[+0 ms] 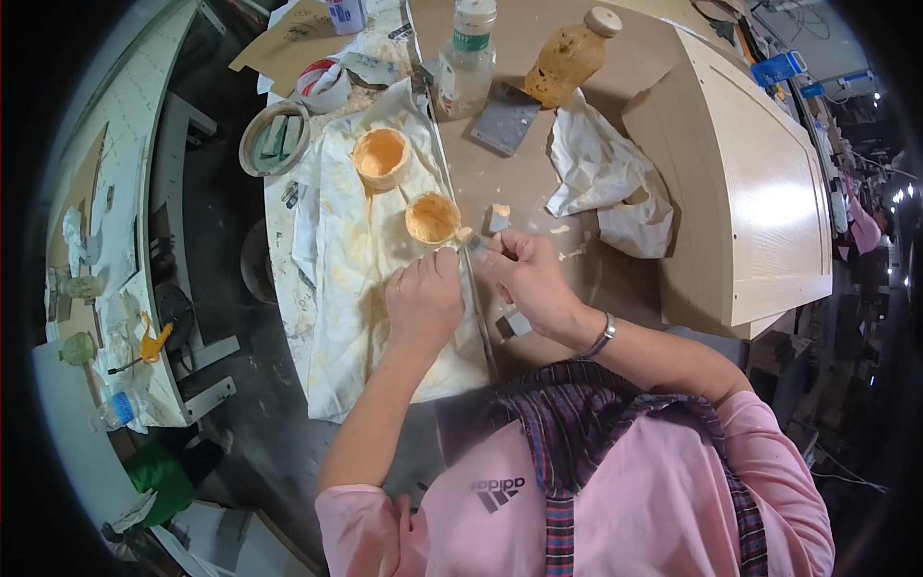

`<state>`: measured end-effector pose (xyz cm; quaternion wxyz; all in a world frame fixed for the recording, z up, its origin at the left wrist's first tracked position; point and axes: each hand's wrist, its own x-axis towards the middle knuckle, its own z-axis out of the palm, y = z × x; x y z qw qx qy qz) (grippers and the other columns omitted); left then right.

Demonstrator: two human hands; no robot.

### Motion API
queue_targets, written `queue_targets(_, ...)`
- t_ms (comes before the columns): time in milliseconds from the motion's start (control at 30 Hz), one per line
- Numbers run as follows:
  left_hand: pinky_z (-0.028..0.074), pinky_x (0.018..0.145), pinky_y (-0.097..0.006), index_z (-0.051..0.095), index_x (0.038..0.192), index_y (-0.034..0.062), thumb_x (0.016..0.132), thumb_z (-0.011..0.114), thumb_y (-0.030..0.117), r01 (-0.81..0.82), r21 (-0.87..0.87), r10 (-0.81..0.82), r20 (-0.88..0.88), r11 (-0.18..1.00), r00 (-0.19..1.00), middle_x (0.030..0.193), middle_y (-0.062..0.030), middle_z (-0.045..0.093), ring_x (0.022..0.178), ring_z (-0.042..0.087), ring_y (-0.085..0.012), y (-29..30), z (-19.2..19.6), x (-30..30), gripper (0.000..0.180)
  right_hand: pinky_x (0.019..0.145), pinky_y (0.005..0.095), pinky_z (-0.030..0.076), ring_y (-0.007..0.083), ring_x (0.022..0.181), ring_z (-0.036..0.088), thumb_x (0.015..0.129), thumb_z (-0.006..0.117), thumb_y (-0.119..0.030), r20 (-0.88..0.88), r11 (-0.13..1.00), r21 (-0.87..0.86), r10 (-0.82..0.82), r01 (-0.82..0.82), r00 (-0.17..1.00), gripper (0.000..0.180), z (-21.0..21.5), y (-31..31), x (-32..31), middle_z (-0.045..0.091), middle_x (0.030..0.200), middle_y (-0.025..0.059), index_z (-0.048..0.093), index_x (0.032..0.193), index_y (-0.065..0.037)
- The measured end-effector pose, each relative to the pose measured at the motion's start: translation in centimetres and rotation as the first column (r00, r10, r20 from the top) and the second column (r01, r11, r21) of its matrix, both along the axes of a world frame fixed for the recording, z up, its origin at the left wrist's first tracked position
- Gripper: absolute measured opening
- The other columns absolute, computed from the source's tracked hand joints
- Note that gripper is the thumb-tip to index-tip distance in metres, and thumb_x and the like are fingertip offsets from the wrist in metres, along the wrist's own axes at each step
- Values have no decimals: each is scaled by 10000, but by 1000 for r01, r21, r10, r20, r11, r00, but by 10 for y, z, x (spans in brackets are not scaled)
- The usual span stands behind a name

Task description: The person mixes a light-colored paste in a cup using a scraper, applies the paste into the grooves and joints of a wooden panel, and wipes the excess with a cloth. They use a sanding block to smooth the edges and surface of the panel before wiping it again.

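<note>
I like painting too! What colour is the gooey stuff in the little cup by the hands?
Pale orange paste fills the cup, clearest in the head view.

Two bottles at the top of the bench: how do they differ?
The clear bottle stands about upright with a white cap and a green label; the orange bottle leans to the right, smeared with orange paste, with a tan cap. The clear one looks largely see-through, the orange one opaque. Both are plastic, capped and beside the metal scraper.

We have one view only: head-worn fisheye, looking steeply down from close above the workbench [538, 173], forearms entering from the near edge, rim bending straight lines.
</note>
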<state>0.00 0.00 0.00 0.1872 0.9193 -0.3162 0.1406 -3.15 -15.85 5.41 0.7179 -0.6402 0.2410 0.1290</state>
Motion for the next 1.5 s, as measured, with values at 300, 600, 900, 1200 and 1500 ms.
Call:
queue_targets(300,520,586,-439,537,871,49,780,603,22,-13,-218,-14,-125,976,992,666,-92,561,629,627,-328,8,21,7,115,462,212,321,22,524,415,972,627,-122,152,999,-32,-18,23,988,216,2,10,2,490,641,-52,534,786,-65)
queue_targets(600,509,510,-449,519,899,63,825,595,42,-7,-31,2,-169,1000,986,667,-118,597,588,652,-342,19,18,-8,108,453,226,325,28,515,420,966,630,-121,63,1000,21,-1,0,998,226,-1,13,-7,488,625,-47,534,768,-69)
queue_targets(900,481,478,-467,516,880,67,802,589,33,1,44,4,-118,999,993,599,-128,592,527,631,-336,18,13,-3,111,451,227,341,30,513,453,957,630,-122,139,995,-99,45,-31,989,256,6,15,-11,501,609,-37,511,740,-59)
queue_targets(1200,497,476,-435,502,843,71,797,588,34,-59,-15,57,-138,998,989,621,-123,614,546,644,-330,39,15,-3,104,433,217,372,51,481,487,1006,595,-152,58,1000,19,-13,12,998,204,17,5,-15,532,630,-27,573,833,-45)
queue_targets(1500,490,467,-440,521,856,58,827,587,21,4,-138,-20,-117,990,993,645,-124,606,532,626,-333,21,23,-12,81,467,232,359,58,521,454,1028,555,-146,-51,954,274,-108,118,993,163,12,-2,-20,526,666,-24,655,982,-26)
